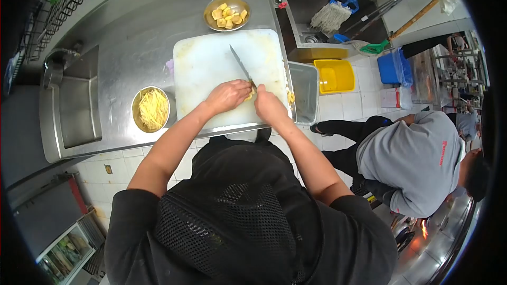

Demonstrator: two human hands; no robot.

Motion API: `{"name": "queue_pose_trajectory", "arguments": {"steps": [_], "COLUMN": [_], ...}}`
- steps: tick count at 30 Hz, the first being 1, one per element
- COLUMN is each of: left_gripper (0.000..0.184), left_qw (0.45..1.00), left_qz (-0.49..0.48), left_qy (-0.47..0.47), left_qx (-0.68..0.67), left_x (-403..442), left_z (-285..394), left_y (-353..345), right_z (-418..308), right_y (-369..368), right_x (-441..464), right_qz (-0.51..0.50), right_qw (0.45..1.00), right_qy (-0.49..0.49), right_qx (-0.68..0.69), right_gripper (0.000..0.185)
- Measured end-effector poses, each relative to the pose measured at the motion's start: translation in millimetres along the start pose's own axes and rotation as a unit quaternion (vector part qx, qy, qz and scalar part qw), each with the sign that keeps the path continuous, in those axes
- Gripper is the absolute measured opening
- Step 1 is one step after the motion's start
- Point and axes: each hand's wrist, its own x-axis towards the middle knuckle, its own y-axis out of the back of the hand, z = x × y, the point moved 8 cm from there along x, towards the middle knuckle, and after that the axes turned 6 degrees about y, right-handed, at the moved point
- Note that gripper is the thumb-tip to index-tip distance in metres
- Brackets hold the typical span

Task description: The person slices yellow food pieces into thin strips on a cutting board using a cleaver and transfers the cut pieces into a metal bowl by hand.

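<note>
On the white cutting board (203, 74), my left hand (228, 96) rests with its fingers curled on a small yellowish piece (250, 95), mostly hidden beneath the fingertips. My right hand (269, 106) is closed around the handle of a knife (241, 63), whose blade points away from me and to the left, beside my left fingertips. Yellow peeled chunks (224, 16) fill a metal bowl behind the board. Thin yellow strips (153, 109) lie in another metal bowl left of the board. A few scraps (290, 97) sit at the board's right edge.
A grey bin (306, 92) stands against the counter's right side, with a yellow tub (336, 76) beyond it. Sinks are at the far left (81, 105) and back right (338, 16), the latter holding a mop. At right, a person in grey (412, 155) stands near a flame.
</note>
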Motion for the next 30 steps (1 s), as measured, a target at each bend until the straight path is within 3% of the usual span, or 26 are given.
{"name": "queue_pose_trajectory", "arguments": {"steps": [6,15,24,27,30], "left_gripper": [0.021,0.02,0.019,0.018,0.017], "left_qw": [1.0,0.999,0.999,0.998,0.998], "left_qz": [0.002,0.032,0.045,0.047,0.049], "left_qy": [0.004,0.001,-0.015,-0.024,-0.047], "left_qx": [-0.004,-0.03,-0.009,-0.016,-0.02], "left_x": [0.1,-2.9,1.1,1.2,2.5], "left_z": [2.0,-0.2,7.3,4.7,3.0], "left_y": [2.2,2.2,11.4,9.8,9.7], "right_z": [3.2,7.6,-10.4,2.1,4.5], "right_y": [-6.1,-13.8,16.8,-6.7,-6.5], "right_x": [-12.4,3.8,-33.0,-29.0,1.6], "right_qz": [-0.018,0.017,-0.086,-0.059,0.022], "right_qw": [0.999,0.999,0.996,0.997,0.999], "right_qy": [-0.03,0.003,-0.024,-0.05,0.001], "right_qx": [-0.016,0.039,-0.002,0.003,0.039], "right_gripper": [0.023,0.023,0.024,0.022,0.02]}}
